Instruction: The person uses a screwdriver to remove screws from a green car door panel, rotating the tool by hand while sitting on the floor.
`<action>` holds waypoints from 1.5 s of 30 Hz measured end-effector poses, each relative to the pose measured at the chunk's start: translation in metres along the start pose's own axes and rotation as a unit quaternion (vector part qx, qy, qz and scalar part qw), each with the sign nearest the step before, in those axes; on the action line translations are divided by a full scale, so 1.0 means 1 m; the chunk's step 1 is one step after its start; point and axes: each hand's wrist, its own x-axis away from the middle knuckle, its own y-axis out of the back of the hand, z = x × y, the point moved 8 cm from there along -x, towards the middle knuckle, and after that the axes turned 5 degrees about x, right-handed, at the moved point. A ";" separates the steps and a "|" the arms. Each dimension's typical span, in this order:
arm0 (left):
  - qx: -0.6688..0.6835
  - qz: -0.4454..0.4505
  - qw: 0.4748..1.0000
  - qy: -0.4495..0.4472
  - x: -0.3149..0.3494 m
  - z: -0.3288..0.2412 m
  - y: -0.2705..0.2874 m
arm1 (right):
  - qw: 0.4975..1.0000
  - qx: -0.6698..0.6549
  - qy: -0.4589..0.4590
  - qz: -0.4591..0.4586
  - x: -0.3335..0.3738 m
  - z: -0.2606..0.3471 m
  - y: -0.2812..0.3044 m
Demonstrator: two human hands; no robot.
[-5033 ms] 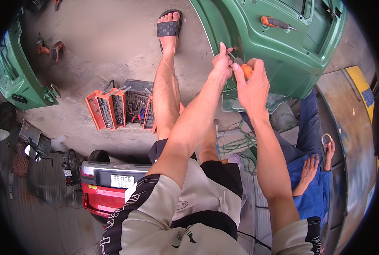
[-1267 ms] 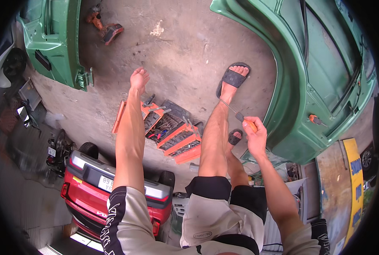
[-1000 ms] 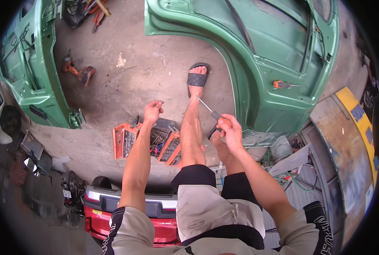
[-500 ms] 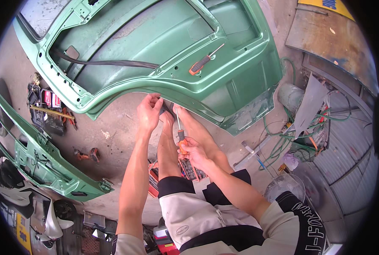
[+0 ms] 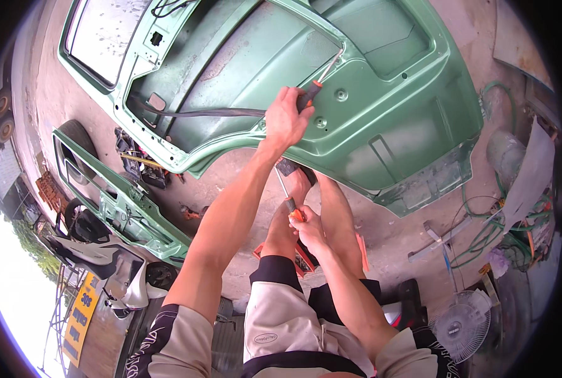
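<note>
Upper screwdriver: a screwdriver with a black and orange handle (image 5: 310,94) and a bright metal shaft, lying over the inner face of the green door. Its long axis runs on a slant, handle low and left, shaft rising up and to the right, the tip near the edge of the door's upper recess.
Left hand: the left hand (image 5: 285,120) is stretched far forward and clenched round the handle of the upper screwdriver; fingers wrapped, thumb side toward the door panel.
Lower screwdriver: a second screwdriver with an orange handle (image 5: 293,213), close to the body above the knees. Its thin shaft points up and slightly left, toward the lower rim of the door; whether the tip touches anything I cannot tell.
Right hand: the right hand (image 5: 307,228) is closed round the orange handle of the lower screwdriver, held just over the right knee.
Green door: a large green vehicle door (image 5: 382,120) lies flat on the concrete floor, inner side up, with a dark strip across its middle.
Second door: another green door (image 5: 126,205) stands on the left, well apart.
Tool tray: an orange tool tray (image 5: 303,257) shows between the legs.
Fan: a white fan (image 5: 462,324) sits at lower right.
</note>
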 end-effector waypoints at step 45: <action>0.703 -0.160 0.580 0.380 0.063 0.182 0.048 | 0.860 0.109 0.316 -0.385 0.005 0.226 -0.016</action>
